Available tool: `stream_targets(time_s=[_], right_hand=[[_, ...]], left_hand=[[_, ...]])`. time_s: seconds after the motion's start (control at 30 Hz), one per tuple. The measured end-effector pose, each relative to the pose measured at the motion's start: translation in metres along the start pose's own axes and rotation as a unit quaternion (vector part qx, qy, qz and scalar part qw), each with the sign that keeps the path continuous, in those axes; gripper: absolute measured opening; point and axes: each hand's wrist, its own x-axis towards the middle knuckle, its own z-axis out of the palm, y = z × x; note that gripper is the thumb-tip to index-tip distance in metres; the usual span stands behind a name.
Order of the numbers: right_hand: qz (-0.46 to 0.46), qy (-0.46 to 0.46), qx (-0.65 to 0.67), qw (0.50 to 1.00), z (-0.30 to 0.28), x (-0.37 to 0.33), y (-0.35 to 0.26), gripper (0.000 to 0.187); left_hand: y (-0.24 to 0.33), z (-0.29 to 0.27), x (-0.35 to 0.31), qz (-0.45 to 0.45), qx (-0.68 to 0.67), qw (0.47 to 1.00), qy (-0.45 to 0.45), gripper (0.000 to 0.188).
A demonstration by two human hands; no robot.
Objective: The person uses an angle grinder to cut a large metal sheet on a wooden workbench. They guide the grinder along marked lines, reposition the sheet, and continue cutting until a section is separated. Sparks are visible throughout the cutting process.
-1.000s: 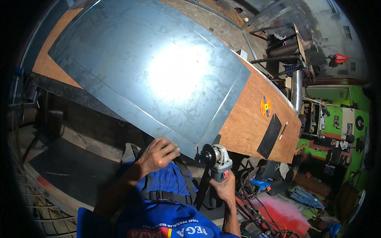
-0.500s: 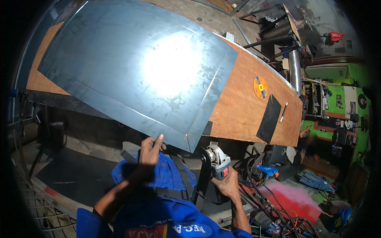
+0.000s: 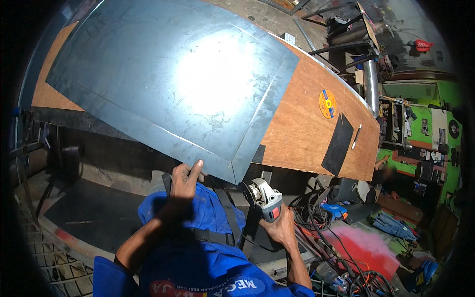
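A large dark-grey metal sheet (image 3: 133, 94) with scribed lines near its edges lies on the wooden board, its near corner overhanging the front. My left hand (image 3: 187, 179) grips the sheet's near edge, thumb on top and the fingers mostly hidden underneath. In my right hand (image 3: 281, 225) is an angle grinder (image 3: 267, 198) with a grey head and a dark disc on its left side. The disc is just below the sheet's near corner; whether it touches the metal I cannot tell.
On the wooden board (image 3: 302, 123) lie an orange cutting disc (image 3: 327, 104), a black angled plate (image 3: 338, 144) and a white marker (image 3: 356, 136). Tangled cables (image 3: 311, 213) run over the floor at right. Farther right sits another person (image 3: 388, 180). Steel stands (image 3: 346, 49) occupy the back right.
The grinder in my right hand has moved slightly left and up, closer to the sheet's corner. My left hand keeps its hold on the edge. The view has shifted slightly.
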Motion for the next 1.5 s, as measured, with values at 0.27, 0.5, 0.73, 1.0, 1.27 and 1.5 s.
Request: stream_targets(time_s=[0.27,0.5,0.73,1.0,1.27,1.5], right_hand=[[-0.015,0.006,-0.001,1.000,0.003,0.000,0.003,0.073],[0.007,-0.002,0.003,1.000,0.003,0.003,0.001,0.075],[-0.001,-0.009,0.005,1.000,-0.002,0.006,-0.004,0.067],[-0.023,-0.006,0.017,1.000,-0.004,0.009,-0.002,0.059],[-0.022,-0.014,0.013,1.000,-0.004,0.011,-0.004,0.057],[-0.027,-0.009,0.001,1.000,-0.004,0.013,-0.005,0.056]], left_hand=[[0.000,0.001,-0.001,-0.028,-0.017,0.999,0.004,0.054],[-0.010,0.003,0.002,-0.005,-0.033,0.999,0.011,0.054],[-0.009,0.004,0.002,-0.034,-0.009,0.999,0.017,0.047],[-0.004,0.006,-0.001,-0.044,-0.037,0.998,0.022,0.051],[-0.005,0.008,-0.002,-0.036,-0.028,0.999,0.026,0.050],[-0.003,0.005,-0.002,-0.036,-0.020,0.999,0.019,0.051]])
